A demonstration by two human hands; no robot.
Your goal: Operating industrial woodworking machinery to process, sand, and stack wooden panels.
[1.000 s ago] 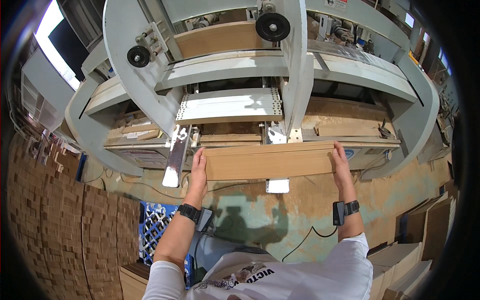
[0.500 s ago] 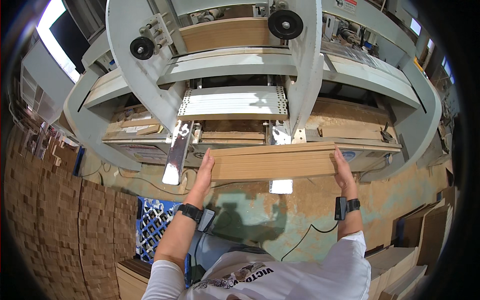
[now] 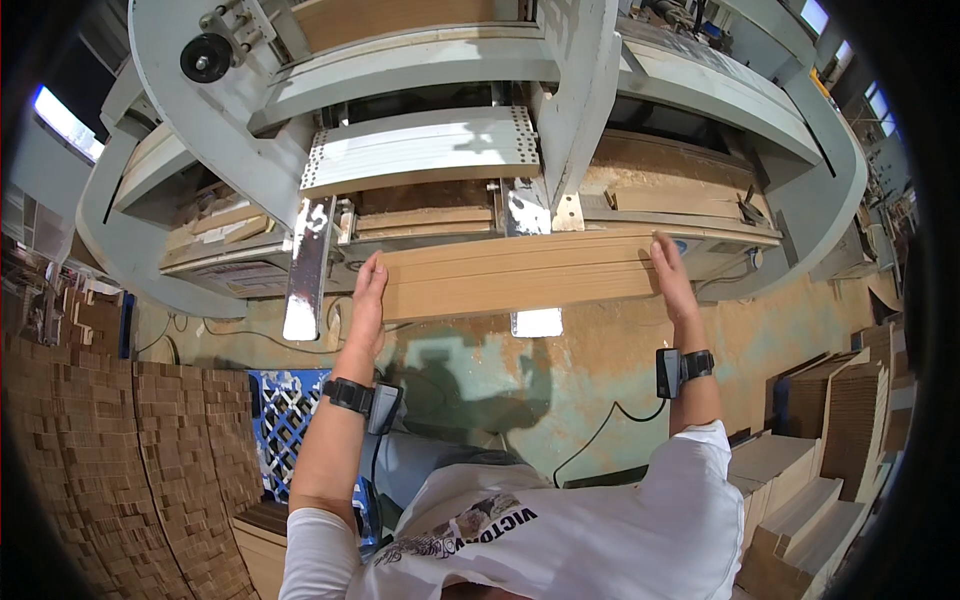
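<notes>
The left hand [image 3: 368, 297] and right hand [image 3: 672, 277] grip stacked tan boards [image 3: 520, 277] at either end. Farther off, white drilled boards [image 3: 420, 145] lie between grey machine uprights [image 3: 585, 100].

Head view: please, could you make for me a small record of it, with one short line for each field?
Held: boards, brown, stacked
Left grip: against the boards' left end
Right grip: against the boards' right end
Wristbands: black, one on each wrist
Machine: grey, beyond the boards
White panels: in the machine, dark holes near both ends
Rails: two, shiny, jutting toward the person; the boards partly hide the right one
Brown pile: on the person's left
</notes>
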